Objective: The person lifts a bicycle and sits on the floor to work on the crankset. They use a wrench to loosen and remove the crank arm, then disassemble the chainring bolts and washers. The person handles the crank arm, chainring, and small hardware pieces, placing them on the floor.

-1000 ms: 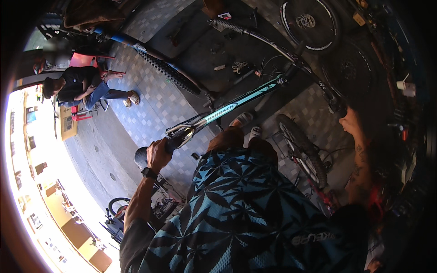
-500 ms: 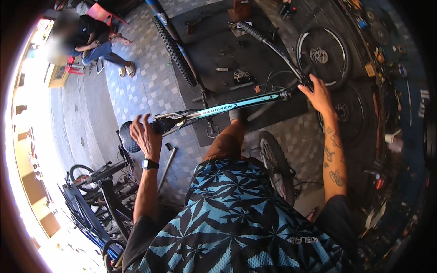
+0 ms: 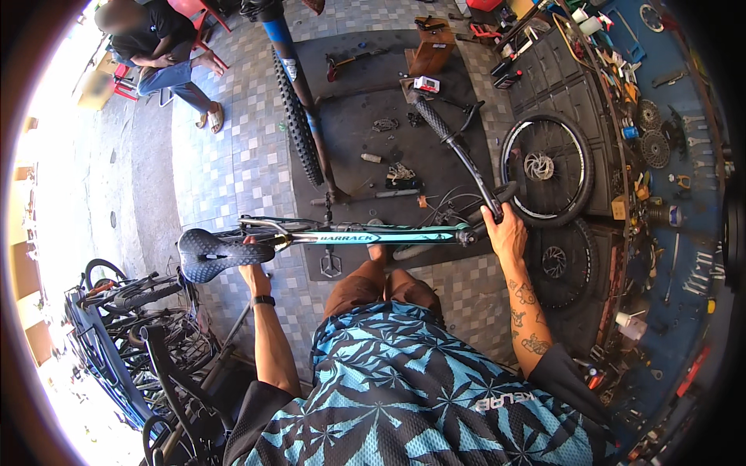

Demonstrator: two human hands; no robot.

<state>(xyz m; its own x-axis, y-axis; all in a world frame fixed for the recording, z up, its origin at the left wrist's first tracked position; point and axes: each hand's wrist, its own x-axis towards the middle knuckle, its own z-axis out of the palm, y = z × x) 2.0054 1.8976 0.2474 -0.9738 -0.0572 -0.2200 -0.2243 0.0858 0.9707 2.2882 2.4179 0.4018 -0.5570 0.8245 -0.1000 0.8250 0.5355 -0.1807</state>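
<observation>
A mint-green and black bicycle frame (image 3: 346, 238) stretches across in front of me, with a dark patterned saddle (image 3: 210, 255) at its left end. My left hand (image 3: 255, 278) is closed at the saddle's nose from underneath, most of its fingers hidden by it. On the right, my right hand (image 3: 507, 235) is wrapped round the black handlebar (image 3: 464, 161), near its middle. The bar's far end has a textured grip (image 3: 433, 120) and a brake lever (image 3: 472, 115). Below the frame a pedal (image 3: 331, 266) shows.
A blue repair stand (image 3: 281, 46) rises beyond the frame beside a knobbly tyre (image 3: 295, 116). Small parts lie on the dark mat (image 3: 357, 116). Loose wheels (image 3: 546, 167) lean on the right by a tool board (image 3: 684, 256). Bicycles (image 3: 116, 342) crowd the left; a person (image 3: 159, 46) sits far left.
My left hand has gone from the top of the saddle to beneath it. My right hand has closed on the handlebar. The bicycle now lies more level across the view.
</observation>
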